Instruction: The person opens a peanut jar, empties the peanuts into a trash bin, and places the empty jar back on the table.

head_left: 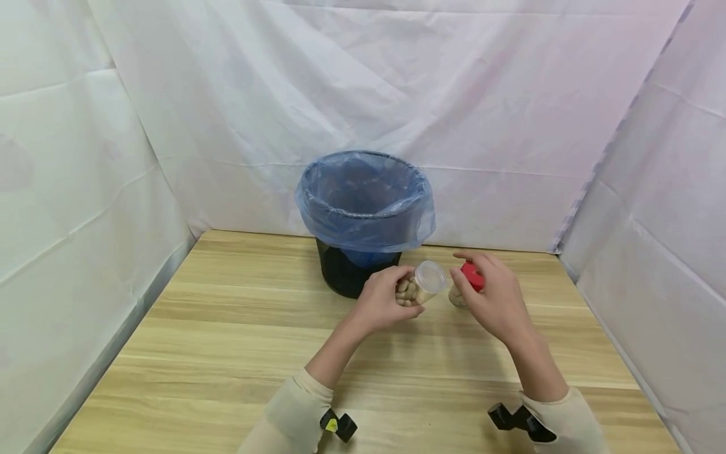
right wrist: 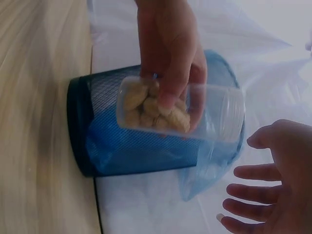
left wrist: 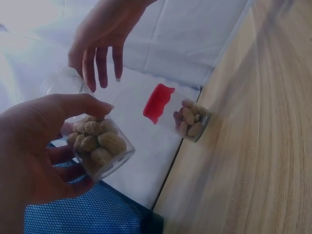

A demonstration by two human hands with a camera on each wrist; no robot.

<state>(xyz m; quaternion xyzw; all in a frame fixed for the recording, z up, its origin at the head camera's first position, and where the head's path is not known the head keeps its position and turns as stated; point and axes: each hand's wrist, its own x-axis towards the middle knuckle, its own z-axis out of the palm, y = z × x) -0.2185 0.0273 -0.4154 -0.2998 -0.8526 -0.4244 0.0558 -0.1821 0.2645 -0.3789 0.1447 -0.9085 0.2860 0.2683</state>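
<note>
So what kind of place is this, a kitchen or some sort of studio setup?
Probably a makeshift recording booth, not a kitchen: white sheets hang on three sides of a bare wooden table, which carries just a bag-lined bin and two jars of nuts.

A clear glossy plastic jar (head_left: 422,285), a matt wood-grain table (head_left: 227,340), and a thin blue plastic liner (head_left: 363,202) over a dark mesh bin (head_left: 340,274).

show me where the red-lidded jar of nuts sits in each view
Head view: red-lidded jar stands on the table, right of centre, partly hidden behind the right hand.
Left wrist view: red-lidded jar at centre, beside the table edge.
Right wrist view: not in it.
Shared landmark: the clear jar held by the left hand, near the blue-lined bin.
</note>
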